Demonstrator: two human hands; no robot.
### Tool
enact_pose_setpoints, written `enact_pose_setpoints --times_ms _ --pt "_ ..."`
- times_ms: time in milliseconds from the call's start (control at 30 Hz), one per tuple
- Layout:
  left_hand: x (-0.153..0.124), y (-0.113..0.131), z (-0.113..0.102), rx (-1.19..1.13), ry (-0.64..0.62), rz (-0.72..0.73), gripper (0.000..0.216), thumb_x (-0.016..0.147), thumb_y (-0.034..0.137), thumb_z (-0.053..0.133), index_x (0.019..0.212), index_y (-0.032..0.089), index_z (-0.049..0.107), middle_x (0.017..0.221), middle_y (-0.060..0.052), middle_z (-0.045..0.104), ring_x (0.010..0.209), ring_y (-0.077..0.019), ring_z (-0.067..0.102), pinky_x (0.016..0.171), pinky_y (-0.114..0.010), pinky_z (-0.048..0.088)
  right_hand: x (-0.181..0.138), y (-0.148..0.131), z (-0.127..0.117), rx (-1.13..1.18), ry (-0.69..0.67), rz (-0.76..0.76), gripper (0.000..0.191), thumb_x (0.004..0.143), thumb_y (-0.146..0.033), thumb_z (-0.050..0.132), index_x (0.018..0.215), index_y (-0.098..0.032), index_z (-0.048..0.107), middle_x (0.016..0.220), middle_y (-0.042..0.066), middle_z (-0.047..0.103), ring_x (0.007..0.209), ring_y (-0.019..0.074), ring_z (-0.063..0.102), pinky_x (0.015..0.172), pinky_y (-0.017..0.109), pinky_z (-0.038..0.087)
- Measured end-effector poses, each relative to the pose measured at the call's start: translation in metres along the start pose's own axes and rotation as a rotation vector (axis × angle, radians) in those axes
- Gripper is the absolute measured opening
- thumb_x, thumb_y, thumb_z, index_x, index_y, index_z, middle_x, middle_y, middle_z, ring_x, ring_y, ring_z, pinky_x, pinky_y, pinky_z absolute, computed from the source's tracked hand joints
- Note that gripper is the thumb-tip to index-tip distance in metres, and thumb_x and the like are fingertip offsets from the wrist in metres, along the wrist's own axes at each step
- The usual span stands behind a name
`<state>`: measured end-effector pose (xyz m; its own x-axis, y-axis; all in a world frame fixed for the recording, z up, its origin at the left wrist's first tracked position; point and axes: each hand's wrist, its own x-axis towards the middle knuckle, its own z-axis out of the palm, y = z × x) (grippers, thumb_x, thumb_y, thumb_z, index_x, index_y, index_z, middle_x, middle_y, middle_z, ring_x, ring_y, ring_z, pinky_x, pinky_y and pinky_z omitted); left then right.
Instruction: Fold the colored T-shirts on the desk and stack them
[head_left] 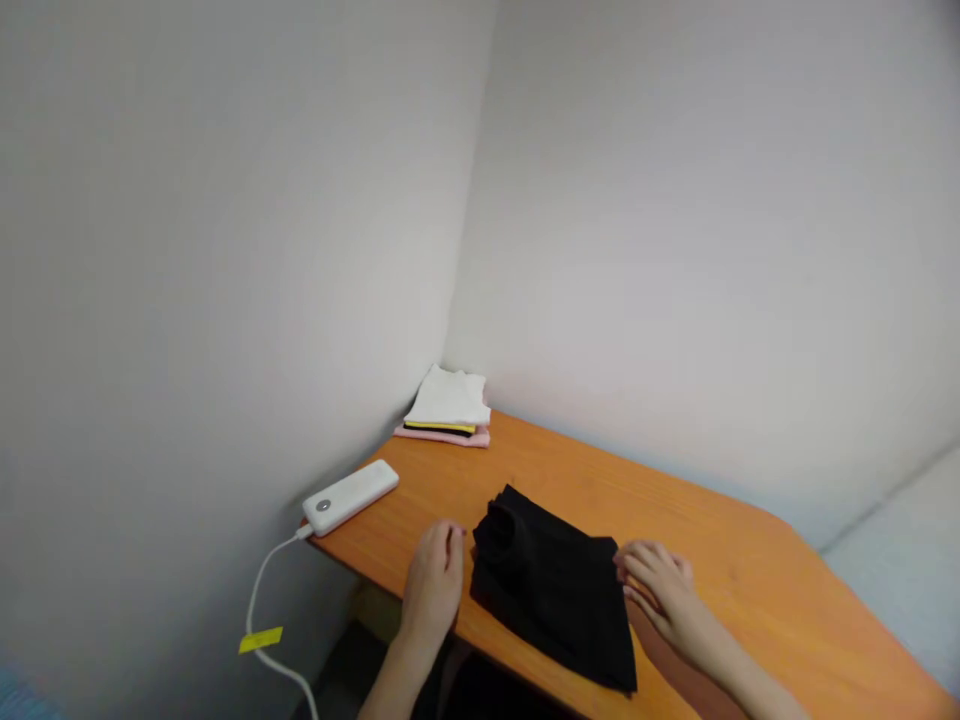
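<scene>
Lying between fingers (642,568): black cloth (566,595)

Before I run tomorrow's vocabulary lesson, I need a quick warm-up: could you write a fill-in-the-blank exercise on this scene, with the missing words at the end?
1. The folded garment between the left hand and the right hand is ____ in colour.
2. The top piece of the cloth pile at the table's far corner is ____ in colour.
3. The tag on the cable is ____ in colour.
4. The white device lies nearer the ____ hand.

Missing words: black; white; yellow; left.
</scene>
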<state>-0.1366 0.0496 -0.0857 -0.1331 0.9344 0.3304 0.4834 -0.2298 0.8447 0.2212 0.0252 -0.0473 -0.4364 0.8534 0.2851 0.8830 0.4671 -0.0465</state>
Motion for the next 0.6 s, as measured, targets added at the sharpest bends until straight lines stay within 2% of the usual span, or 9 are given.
enact_pose_setpoints --times_ms 67,167,233,333,433,533,600 --pt "0.0 0.01 0.002 0.002 -0.014 0.029 0.031 0.096 0.04 0.033 0.093 0.022 0.058 0.099 -0.008 0.067 0.098 -0.0229 0.062 0.09 -0.037 0.046 -0.023 -0.005 -0.01 -0.037 0.03 0.038 0.015 0.094 -0.027 0.047 0.097 -0.026 0.062 0.11 0.007 0.061 0.107 0.0253 0.051 0.088 0.042 0.036" --pt "0.001 0.017 0.01 0.007 -0.181 0.037 0.029 0.095 0.038 0.038 0.102 0.021 0.06 0.104 -0.009 0.067 0.099 -0.0224 0.064 0.089 -0.036 0.047 -0.045 -0.019 -0.029 -0.085 0.094 0.098 0.017 0.093 -0.024 0.046 0.096 -0.028 0.062 0.116 0.005 0.06 0.113 0.026 0.049 0.093 0.046 0.032" --pt "0.0 0.02 0.018 0.066 -0.279 0.03 0.028 0.091 0.035 0.043 0.107 0.019 0.06 0.1 -0.01 0.069 0.094 -0.0236 0.064 0.087 -0.036 0.047 -0.056 -0.035 -0.039 -0.084 0.135 0.142 0.018 0.094 -0.023 0.045 0.098 -0.028 0.062 0.114 0.005 0.06 0.112 0.0256 0.05 0.093 0.047 0.031" --pt "-0.008 0.031 0.031 0.128 -0.308 0.035 0.029 0.09 0.033 0.044 0.103 0.016 0.063 0.095 -0.011 0.07 0.092 -0.0257 0.064 0.087 -0.039 0.047 -0.068 -0.07 -0.045 0.0 0.147 0.164 0.013 0.096 -0.028 0.047 0.099 -0.026 0.059 0.103 0.005 0.062 0.103 0.0238 0.053 0.092 0.045 0.033" --pt "-0.029 0.055 0.041 -0.061 -0.37 0.029 0.032 0.092 0.032 0.038 0.101 0.019 0.066 0.101 -0.01 0.071 0.096 -0.0229 0.065 0.088 -0.035 0.048 -0.071 -0.109 -0.034 0.1 0.132 0.147 0.013 0.092 -0.036 0.057 0.098 -0.025 0.056 0.096 0.004 0.061 0.096 0.0236 0.055 0.089 0.043 0.038" --pt "-0.057 0.085 0.043 -0.326 -0.602 0.06 0.031 0.092 0.03 0.04 0.103 0.02 0.067 0.098 -0.006 0.072 0.088 -0.0185 0.067 0.082 -0.029 0.051 -0.068 -0.132 -0.013 0.128 0.206 0.169 0.039 0.083 -0.036 0.067 0.116 -0.022 0.051 0.107 0.008 0.06 0.101 0.0275 0.053 0.088 0.044 0.041" --pt "-0.071 0.097 0.041 -0.355 -0.677 0.115 0.028 0.092 0.029 0.042 0.098 0.02 0.067 0.091 -0.004 0.072 0.082 -0.0171 0.067 0.078 -0.027 0.052 -0.065 -0.132 0.0 0.12 0.274 0.212 0.047 0.083 -0.027 0.065 0.126 -0.02 0.046 0.113 0.01 0.058 0.105 0.0284 0.052 0.087 0.044 0.042"
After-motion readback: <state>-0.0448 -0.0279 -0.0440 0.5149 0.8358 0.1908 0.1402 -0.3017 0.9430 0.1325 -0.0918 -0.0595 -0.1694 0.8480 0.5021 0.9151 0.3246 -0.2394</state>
